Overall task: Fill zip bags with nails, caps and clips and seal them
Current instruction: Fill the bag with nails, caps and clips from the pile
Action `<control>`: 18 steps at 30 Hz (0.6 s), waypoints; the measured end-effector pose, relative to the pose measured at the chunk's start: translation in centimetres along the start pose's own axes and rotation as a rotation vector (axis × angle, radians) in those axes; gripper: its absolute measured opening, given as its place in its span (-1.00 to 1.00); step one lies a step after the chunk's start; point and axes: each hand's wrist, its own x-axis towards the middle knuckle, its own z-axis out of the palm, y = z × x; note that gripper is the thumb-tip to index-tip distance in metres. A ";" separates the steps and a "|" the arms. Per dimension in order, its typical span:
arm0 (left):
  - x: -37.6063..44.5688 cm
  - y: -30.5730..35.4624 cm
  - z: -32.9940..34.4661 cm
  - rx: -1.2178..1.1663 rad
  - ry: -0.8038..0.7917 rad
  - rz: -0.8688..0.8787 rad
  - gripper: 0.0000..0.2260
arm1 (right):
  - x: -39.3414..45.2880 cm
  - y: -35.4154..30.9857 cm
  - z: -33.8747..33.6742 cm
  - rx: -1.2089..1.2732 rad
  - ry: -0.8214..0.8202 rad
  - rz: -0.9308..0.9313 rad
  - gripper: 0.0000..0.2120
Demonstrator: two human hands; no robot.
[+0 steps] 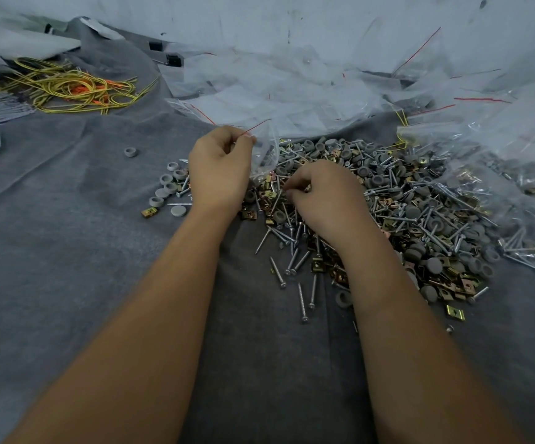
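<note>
- Head view: mid-fill, judged from layout. Left hand (219, 168) pinching rim of one clear zip bag (264, 149) by its red seal line, bag hanging mouth-up at far edge of hardware pile (387, 203); some dark contents visible low in bag, count unreadable.
- Right hand (327, 197) down on near-left side of pile, fingers (291, 190) curled in tight, apparently pinching a small piece; exact item hidden under fingertips.
- Done: several filled bags (516, 174) lying at right edge of grey cloth (67, 251), nails and brass-toned clips showing through film. Sealed or not, cannot tell.
- Left: large pile still loose; heap of empty bags (291, 91) at far side, well behind pile. Present bag not yet sealed, to judge by slack mouth.
- Nails (301, 302): bright zinc-coloured shanks, threaded look, round heads, strays spilling toward near edge.
- Caps (170, 187): matte grey discs, hollow one side, flat the other; small cluster just left of left wrist, one cap (129, 151) apart farther left.
- Clips (149, 212): small folded squares, yellow-brass sheen.
- Cloth: soft felt-like weave, creased.
- Far-left corner: tangle of yellow and orange ties (67, 88), thin and springy-looking.
</note>
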 end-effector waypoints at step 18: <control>0.0 0.0 -0.1 -0.008 -0.022 -0.021 -0.83 | 0.3 0.5 -0.9 0.439 0.256 0.174 -0.84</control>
